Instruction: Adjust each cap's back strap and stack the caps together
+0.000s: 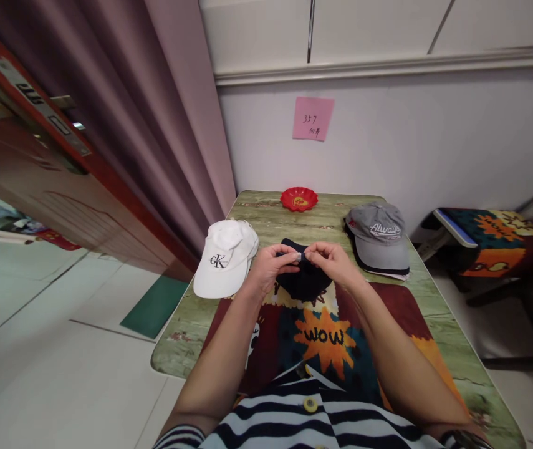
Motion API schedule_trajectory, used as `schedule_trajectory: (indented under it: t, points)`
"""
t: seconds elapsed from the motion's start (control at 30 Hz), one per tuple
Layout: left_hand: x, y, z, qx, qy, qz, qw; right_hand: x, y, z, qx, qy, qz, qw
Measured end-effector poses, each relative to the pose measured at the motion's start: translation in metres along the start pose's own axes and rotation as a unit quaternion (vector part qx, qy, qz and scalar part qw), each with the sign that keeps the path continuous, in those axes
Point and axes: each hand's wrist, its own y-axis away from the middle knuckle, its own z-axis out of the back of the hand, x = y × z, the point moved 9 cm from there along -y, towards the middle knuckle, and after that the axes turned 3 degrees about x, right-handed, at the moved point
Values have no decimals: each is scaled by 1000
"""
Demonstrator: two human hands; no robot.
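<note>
A dark navy cap lies in front of me on the patterned mat, its back strap raised between my hands. My left hand pinches the strap by a small silver buckle. From the other side, my right hand grips the strap just right of the buckle, fingertips close to those of my left. To the left sits a white cap with dark letters on its front. A grey cap with white lettering rests at the right, over a darker layer underneath.
The wood-patterned table carries a red scalloped dish near the wall. A pink note is stuck above it. At left are a curtain and a door; at right stands another small table.
</note>
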Motion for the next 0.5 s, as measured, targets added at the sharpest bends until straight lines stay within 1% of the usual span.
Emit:
schedule_trajectory:
  t: [0.07, 0.1, 0.17, 0.23, 0.3, 0.37, 0.43, 0.5]
  points:
    - [-5, -1, 3, -5, -54, -16, 998, -2, 0, 0, 0, 1, -7, 1000]
    - [-10, -3, 5, -9, -95, -35, 995, -3, 0, 0, 1, 0, -9, 1000]
    - [-25, -6, 7, -9, -188, -88, 978, -4, -1, 0, 5, -3, -8, 1000]
    - [-36, -11, 4, 22, -252, -124, 959, -5, -3, 0, 12, -3, -2, 1000]
    - [-34, -17, -1, 87, -262, -113, 955, -5, -4, 0, 18, -3, 5, 1000]
    - [-26, -23, -4, 149, -232, -74, 958, -5, -5, -1, 25, -3, 6, 1000]
    - [-20, -27, -3, 186, -207, -41, 960, -7, -5, -1, 32, -4, 1, 999]
    - [-16, -29, -3, 212, -214, -16, 954, -9, -6, 0, 34, -15, -8, 999]
